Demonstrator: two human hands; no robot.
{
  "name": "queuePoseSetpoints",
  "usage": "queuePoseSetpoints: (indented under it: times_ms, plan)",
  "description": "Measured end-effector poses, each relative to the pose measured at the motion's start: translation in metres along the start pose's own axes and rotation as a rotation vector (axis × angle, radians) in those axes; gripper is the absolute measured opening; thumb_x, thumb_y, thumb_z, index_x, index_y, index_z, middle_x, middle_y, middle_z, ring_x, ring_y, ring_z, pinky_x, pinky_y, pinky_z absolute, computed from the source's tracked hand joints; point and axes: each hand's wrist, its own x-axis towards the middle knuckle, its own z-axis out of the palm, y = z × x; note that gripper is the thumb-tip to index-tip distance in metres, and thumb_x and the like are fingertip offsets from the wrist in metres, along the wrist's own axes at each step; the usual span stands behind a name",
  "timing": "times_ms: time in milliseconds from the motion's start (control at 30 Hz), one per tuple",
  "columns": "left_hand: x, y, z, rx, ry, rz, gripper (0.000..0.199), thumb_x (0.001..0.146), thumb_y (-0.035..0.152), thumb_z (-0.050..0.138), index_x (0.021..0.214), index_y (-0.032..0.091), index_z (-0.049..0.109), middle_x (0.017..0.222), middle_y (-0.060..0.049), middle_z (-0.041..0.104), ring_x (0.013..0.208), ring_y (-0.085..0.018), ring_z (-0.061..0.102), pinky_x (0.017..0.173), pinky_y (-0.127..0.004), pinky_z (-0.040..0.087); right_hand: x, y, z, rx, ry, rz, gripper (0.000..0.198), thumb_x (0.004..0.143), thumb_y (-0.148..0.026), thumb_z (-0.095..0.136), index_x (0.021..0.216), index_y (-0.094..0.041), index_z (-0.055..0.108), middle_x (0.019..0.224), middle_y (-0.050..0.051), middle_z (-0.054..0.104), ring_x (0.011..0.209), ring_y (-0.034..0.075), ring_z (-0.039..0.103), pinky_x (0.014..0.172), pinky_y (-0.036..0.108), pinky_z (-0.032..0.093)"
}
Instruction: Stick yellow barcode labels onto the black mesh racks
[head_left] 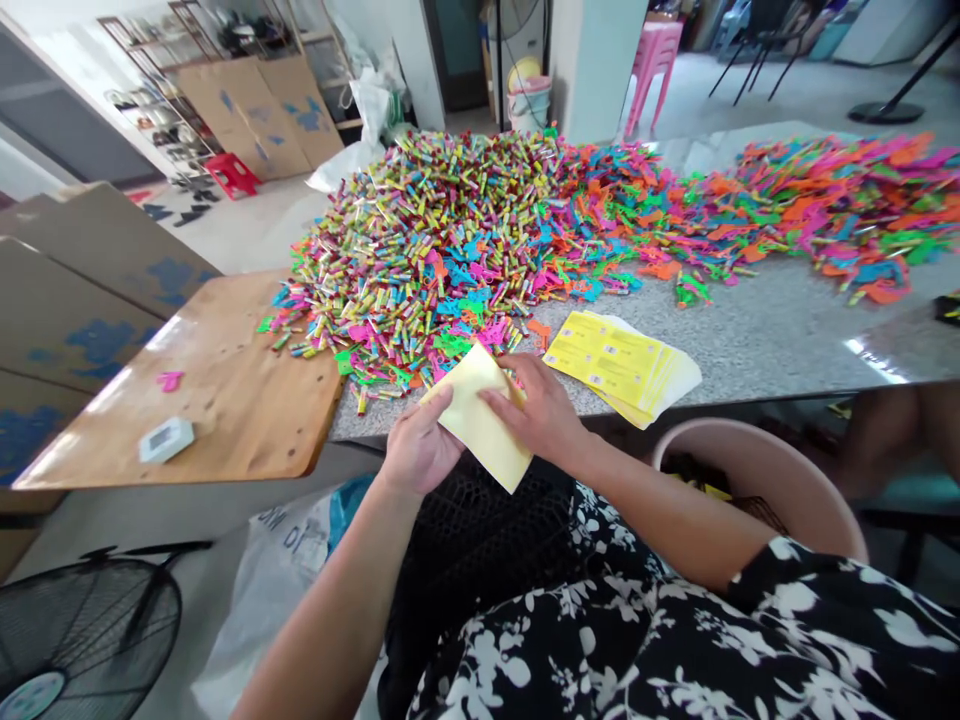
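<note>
A pale yellow sheet of paper or card point(491, 425) is held above my lap, just off the table's front edge. My left hand point(421, 440) grips its left side, thumb on top. On the right side, my right hand point(536, 408) is closed on the same sheet, its fingers lying over the face. Whether it is one layer or a folded one, I cannot tell. To the right on the table lies a fanned stack of yellow printed sheets point(607, 360). Just beyond my hands rises a big heap of small colourful tubes and plastic pieces point(427, 240).
More bright plastic pieces point(847, 210) spread along the grey stone table point(765, 340). A wooden board point(225, 400) at left bears a small white device point(166, 440) and one pink piece point(171, 381). Below are a pink bin point(810, 490), a fan point(82, 630) and a white sack point(262, 580).
</note>
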Motion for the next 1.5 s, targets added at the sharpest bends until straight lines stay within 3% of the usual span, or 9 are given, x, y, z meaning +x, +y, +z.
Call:
queuePoseSetpoints:
  times_ms: [167, 300, 400, 900, 1100, 1200, 1333, 1400, 1500]
  plan:
    - [-0.006, -0.005, 0.002, -0.088, -0.043, 0.010, 0.042, 0.098, 0.035, 0.070, 0.132, 0.012, 0.072, 0.134, -0.015, 0.076, 0.141, -0.036, 0.062, 0.126, -0.050, 0.044, 0.002, -0.007, -0.004, 0.287, 0.002, 0.194, 0.034, 0.100, -0.055, 0.066, 0.102, -0.023, 0.072, 0.101, 0.005, 0.074, 0.095, 0.022, 0.068, 0.089, 0.036, 0.054]
    - [-0.008, -0.005, -0.002, -0.113, -0.056, -0.032, 0.044, 0.097, 0.036, 0.070, 0.133, 0.011, 0.072, 0.133, -0.014, 0.077, 0.142, -0.037, 0.061, 0.127, -0.050, 0.043, 0.003, -0.007, -0.008, 0.700, -0.133, 0.461, 0.039, 0.092, -0.062, 0.074, 0.099, -0.023, 0.075, 0.088, 0.001, 0.074, 0.075, 0.017, 0.065, 0.067, 0.029, 0.050]
    - [-0.008, -0.005, -0.007, -0.117, -0.064, -0.065, 0.048, 0.096, 0.036, 0.071, 0.137, 0.011, 0.070, 0.132, -0.014, 0.077, 0.142, -0.038, 0.060, 0.128, -0.051, 0.042, 0.002, -0.006, -0.009, 0.895, -0.177, 0.549, 0.039, 0.085, -0.059, 0.081, 0.100, -0.024, 0.075, 0.088, -0.001, 0.074, 0.072, 0.015, 0.064, 0.064, 0.026, 0.048]
    - [0.000, -0.007, -0.028, -0.085, -0.080, -0.179, 0.056, 0.098, 0.037, 0.065, 0.147, 0.009, 0.065, 0.137, -0.016, 0.074, 0.141, -0.039, 0.061, 0.129, -0.055, 0.039, 0.004, 0.012, -0.007, 1.148, -0.234, 0.806, 0.039, 0.067, -0.053, 0.097, 0.085, -0.021, 0.083, 0.082, 0.000, 0.077, 0.070, 0.012, 0.067, 0.067, 0.024, 0.052]
    - [0.003, -0.002, -0.033, -0.024, -0.021, -0.177, 0.049, 0.095, 0.042, 0.067, 0.130, 0.009, 0.074, 0.124, -0.016, 0.080, 0.133, -0.039, 0.068, 0.123, -0.053, 0.047, 0.007, 0.020, -0.010, 1.136, -0.127, 0.826, 0.041, 0.065, -0.051, 0.097, 0.082, -0.018, 0.081, 0.079, 0.002, 0.076, 0.069, 0.013, 0.068, 0.064, 0.025, 0.056]
    - [0.016, 0.003, -0.044, 0.189, 0.105, -0.120, 0.048, 0.090, 0.043, 0.069, 0.123, 0.009, 0.074, 0.115, -0.017, 0.081, 0.117, -0.037, 0.076, 0.108, -0.049, 0.059, 0.014, 0.035, -0.019, 1.080, 0.062, 0.860, 0.044, 0.058, -0.048, 0.100, 0.077, -0.016, 0.076, 0.070, 0.001, 0.070, 0.060, 0.011, 0.062, 0.053, 0.022, 0.052]
    - [0.049, 0.006, -0.069, 0.849, 0.351, -0.004, 0.042, 0.090, 0.051, 0.064, 0.101, 0.012, 0.075, 0.089, -0.015, 0.080, 0.090, -0.034, 0.079, 0.079, -0.043, 0.063, 0.023, 0.066, -0.043, 0.995, 0.247, 0.900, 0.048, 0.052, -0.043, 0.101, 0.069, -0.019, 0.063, 0.052, -0.010, 0.049, 0.043, 0.005, 0.042, 0.039, 0.019, 0.037]
    - [0.066, 0.008, -0.081, 1.021, 0.453, 0.048, 0.035, 0.091, 0.048, 0.063, 0.093, 0.015, 0.073, 0.088, -0.015, 0.079, 0.100, -0.037, 0.076, 0.083, -0.045, 0.061, 0.024, 0.080, -0.057, 0.943, 0.315, 0.904, 0.050, 0.054, -0.043, 0.099, 0.068, -0.021, 0.056, 0.048, -0.013, 0.041, 0.040, 0.004, 0.036, 0.036, 0.018, 0.031]
    - [0.085, 0.011, -0.093, 1.179, 0.575, 0.126, 0.023, 0.091, 0.037, 0.063, 0.092, 0.016, 0.072, 0.108, -0.020, 0.079, 0.127, -0.042, 0.066, 0.105, -0.049, 0.052, 0.018, 0.090, -0.077, 0.838, 0.419, 0.851, 0.046, 0.064, -0.046, 0.095, 0.072, -0.023, 0.055, 0.044, -0.014, 0.039, 0.037, 0.005, 0.033, 0.035, 0.018, 0.030]
